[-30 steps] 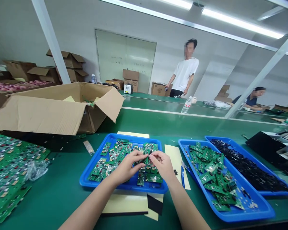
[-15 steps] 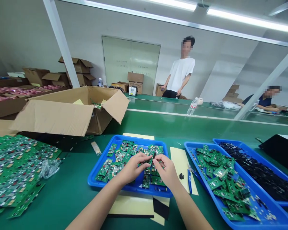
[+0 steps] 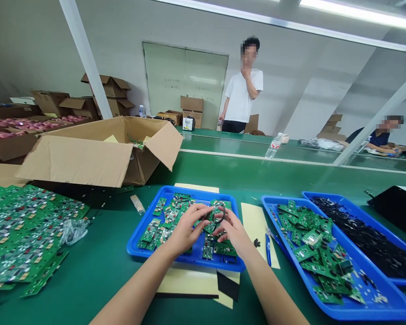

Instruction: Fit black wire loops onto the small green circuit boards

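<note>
Both my hands are over the middle blue tray (image 3: pixel 131 247), which holds several small green circuit boards (image 3: pixel 151 231). A thin black strip (image 3: pixel 223 215), bent into a curve, is held at the fingertips of my right hand (image 3: pixel 236 231). My left hand (image 3: pixel 188 226) faces it from the left with thumb and fingers pinched together. Something small and dark is at its fingertips, too hidden to name. Yellow backing paper (image 3: pixel 186 281) with a black piece (image 3: pixel 228 284) beside it lies at the tray's near side.
Blue-handled cutters (image 3: pixel 268 249) lie on yellow paper (image 3: pixel 252 219) at right. Farther right are a tray of boards (image 3: pixel 368 311) and a tray of black parts (image 3: pixel 368 234). Board panels (image 3: pixel 30 234) and an open carton (image 3: pixel 77 158) occupy the left. A person (image 3: pixel 242 97) stands beyond the bench.
The black strip, upright between my fingertips before, now curves at my right hand, whose fingers have spread somewhat. The standing person has raised a hand to the chin. The view has shifted slightly.
</note>
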The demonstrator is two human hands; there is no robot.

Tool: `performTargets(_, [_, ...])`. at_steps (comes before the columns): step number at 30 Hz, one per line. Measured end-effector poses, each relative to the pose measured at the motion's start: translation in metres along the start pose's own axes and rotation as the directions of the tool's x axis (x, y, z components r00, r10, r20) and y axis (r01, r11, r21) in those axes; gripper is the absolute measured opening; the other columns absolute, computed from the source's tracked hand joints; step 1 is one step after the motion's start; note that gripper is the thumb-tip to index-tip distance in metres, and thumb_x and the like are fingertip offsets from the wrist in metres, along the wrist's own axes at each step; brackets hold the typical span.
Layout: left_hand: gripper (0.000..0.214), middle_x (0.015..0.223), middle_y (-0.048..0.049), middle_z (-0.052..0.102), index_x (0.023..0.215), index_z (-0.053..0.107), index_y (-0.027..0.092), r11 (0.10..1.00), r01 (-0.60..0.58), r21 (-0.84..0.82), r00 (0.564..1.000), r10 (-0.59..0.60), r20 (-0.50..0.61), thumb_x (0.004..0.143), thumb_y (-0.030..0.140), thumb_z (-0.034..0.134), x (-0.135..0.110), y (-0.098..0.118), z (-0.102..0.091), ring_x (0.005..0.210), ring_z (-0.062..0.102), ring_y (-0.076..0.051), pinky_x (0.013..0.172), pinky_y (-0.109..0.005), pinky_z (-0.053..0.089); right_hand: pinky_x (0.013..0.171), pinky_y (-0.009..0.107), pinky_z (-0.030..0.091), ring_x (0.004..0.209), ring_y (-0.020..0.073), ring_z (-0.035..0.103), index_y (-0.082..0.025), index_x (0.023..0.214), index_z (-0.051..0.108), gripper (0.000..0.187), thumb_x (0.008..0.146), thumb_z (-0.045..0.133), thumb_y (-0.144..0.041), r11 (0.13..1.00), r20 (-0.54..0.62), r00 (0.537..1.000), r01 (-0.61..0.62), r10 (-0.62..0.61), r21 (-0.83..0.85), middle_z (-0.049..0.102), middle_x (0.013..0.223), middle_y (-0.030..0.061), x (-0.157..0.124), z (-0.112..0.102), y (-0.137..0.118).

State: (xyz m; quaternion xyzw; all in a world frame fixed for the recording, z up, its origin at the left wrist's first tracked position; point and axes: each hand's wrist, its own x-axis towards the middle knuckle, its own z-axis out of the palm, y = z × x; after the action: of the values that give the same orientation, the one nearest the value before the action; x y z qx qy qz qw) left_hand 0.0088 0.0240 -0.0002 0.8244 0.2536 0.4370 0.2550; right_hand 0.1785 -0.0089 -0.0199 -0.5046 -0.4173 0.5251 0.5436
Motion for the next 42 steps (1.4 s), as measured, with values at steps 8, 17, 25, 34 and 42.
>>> performTargets(8, [0.036,0.111,-0.0101,0.057,0.123,0.052,0.026,0.986,-0.156,0.063,0.988,0.156,0.001,0.088,0.02,0.047,-0.004,0.003,0.003,0.103,0.054,-0.021,0.088,-0.038,0.047,0.042,0.022,0.045,0.052,0.0119,0.057,-0.016,0.08,0.063,0.04,0.068,0.062,-0.054,0.987,0.039,0.999,0.007,-0.013,0.159,0.065,0.073,0.0049,-0.001,0.0,-0.008])
performTargets(17, [0.042,0.114,-0.0101,0.052,0.127,0.048,0.028,0.951,-0.231,0.203,0.973,0.221,0.071,0.089,0.012,0.041,-0.004,-0.007,0.001,0.108,0.051,-0.022,0.086,-0.038,0.048,0.047,0.022,0.042,0.046,0.0107,0.057,-0.016,0.062,0.06,0.033,0.069,0.067,-0.047,0.983,0.351,0.936,-0.077,0.014,0.166,0.061,0.054,0.0001,-0.014,0.007,-0.013])
performTargets(25, [0.041,0.107,-0.0089,0.055,0.127,0.048,0.027,0.975,-0.186,0.122,0.981,0.179,0.073,0.088,0.015,0.047,-0.002,-0.004,0.004,0.1,0.055,-0.019,0.084,-0.034,0.049,0.044,0.022,0.043,0.042,0.0101,0.053,-0.015,0.057,0.061,0.024,0.067,0.069,-0.036,0.941,0.39,0.921,-0.136,0.005,0.309,0.061,0.05,-0.0001,-0.013,0.006,-0.013])
performTargets(34, [0.04,0.104,-0.0079,0.055,0.126,0.051,0.027,0.979,-0.179,0.097,0.983,0.174,0.058,0.087,0.015,0.049,-0.001,-0.007,0.007,0.097,0.056,-0.018,0.081,-0.033,0.051,0.037,0.02,0.036,0.037,0.0086,0.046,-0.015,0.052,0.058,0.024,0.065,0.067,-0.033,0.933,0.387,0.922,-0.149,0.012,0.327,0.054,0.043,-0.0008,-0.009,0.004,-0.009])
performTargets(42, [0.04,0.105,-0.0079,0.055,0.125,0.05,0.026,0.959,-0.197,0.204,0.98,0.193,0.043,0.087,0.014,0.048,-0.003,-0.008,0.008,0.099,0.054,-0.018,0.082,-0.032,0.05,0.038,0.02,0.032,0.036,0.0072,0.042,-0.016,0.051,0.058,0.021,0.064,0.065,-0.031,0.964,0.195,0.976,0.044,-0.097,0.261,0.051,0.041,-0.0024,-0.011,0.004,-0.009])
